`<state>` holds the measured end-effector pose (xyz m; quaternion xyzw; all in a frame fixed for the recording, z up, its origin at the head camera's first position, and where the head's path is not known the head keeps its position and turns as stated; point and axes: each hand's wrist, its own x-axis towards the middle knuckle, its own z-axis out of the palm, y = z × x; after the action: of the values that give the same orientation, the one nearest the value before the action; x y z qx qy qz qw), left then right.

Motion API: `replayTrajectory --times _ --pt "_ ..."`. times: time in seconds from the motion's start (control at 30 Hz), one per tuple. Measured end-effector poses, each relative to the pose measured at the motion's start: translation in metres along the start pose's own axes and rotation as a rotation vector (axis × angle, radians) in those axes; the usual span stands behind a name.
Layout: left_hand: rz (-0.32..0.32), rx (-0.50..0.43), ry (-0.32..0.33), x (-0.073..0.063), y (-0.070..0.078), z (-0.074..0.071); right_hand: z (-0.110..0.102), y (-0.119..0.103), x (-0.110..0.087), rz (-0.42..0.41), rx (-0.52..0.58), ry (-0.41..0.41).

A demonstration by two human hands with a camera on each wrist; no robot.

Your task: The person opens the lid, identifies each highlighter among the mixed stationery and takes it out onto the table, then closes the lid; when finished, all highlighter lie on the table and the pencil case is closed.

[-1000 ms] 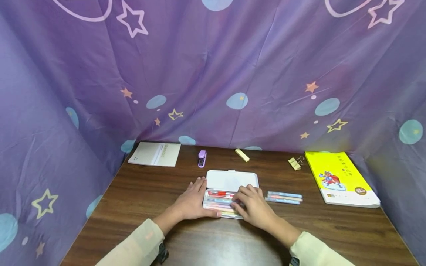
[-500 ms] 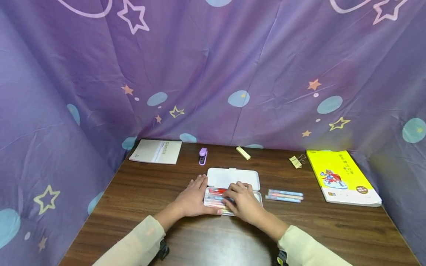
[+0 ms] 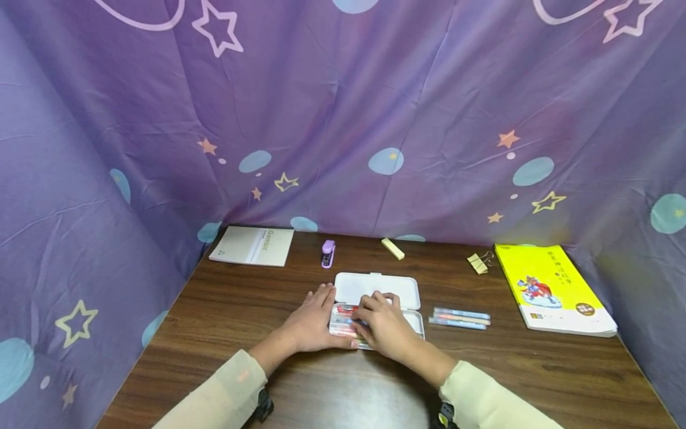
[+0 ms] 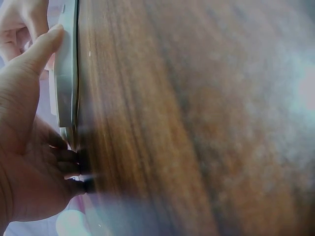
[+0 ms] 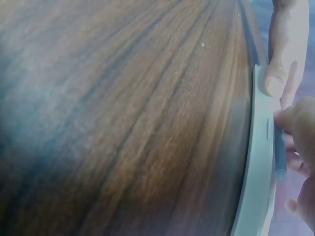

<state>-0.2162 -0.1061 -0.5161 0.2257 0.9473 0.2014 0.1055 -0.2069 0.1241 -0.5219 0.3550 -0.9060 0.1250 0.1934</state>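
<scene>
An open white pencil case (image 3: 418,323) lies on the table with its lid (image 3: 377,289) folded back, and several pens (image 3: 343,322) fill its left part. My left hand (image 3: 311,322) rests against the case's left end, fingers straight, thumb along the front edge. In the left wrist view that thumb lies on the case's side wall (image 4: 66,83). Over the middle of the case, my right hand (image 3: 387,325) has its fingers curled down. It pinches a dark pen (image 5: 280,155) in the right wrist view, just above the case wall. My right fingers hide part of the pens.
Several pens (image 3: 460,319) lie on the table right of the case. Behind stand a purple stapler (image 3: 328,254), a pale yellow eraser-like block (image 3: 393,249) and a binder clip (image 3: 479,263). A notebook (image 3: 252,245) lies back left, a yellow book (image 3: 552,286) at right.
My right hand has moved left across the case, uncovering its right part. The left hand keeps its place at the case's left end.
</scene>
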Motion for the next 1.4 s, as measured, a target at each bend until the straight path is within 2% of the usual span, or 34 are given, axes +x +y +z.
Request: replayTrajectory --times 0.57,1.23,1.4 --pt "-0.012 -0.011 0.004 -0.001 0.002 -0.001 -0.007 0.012 -0.007 -0.12 -0.178 0.086" --pt "-0.027 -0.009 -0.012 0.001 0.0 0.0 -0.026 0.044 -0.02 -0.138 -0.255 0.084" --pt "-0.022 -0.012 -0.011 0.0 0.001 -0.001 -0.03 0.054 -0.026 -0.155 -0.279 0.113"
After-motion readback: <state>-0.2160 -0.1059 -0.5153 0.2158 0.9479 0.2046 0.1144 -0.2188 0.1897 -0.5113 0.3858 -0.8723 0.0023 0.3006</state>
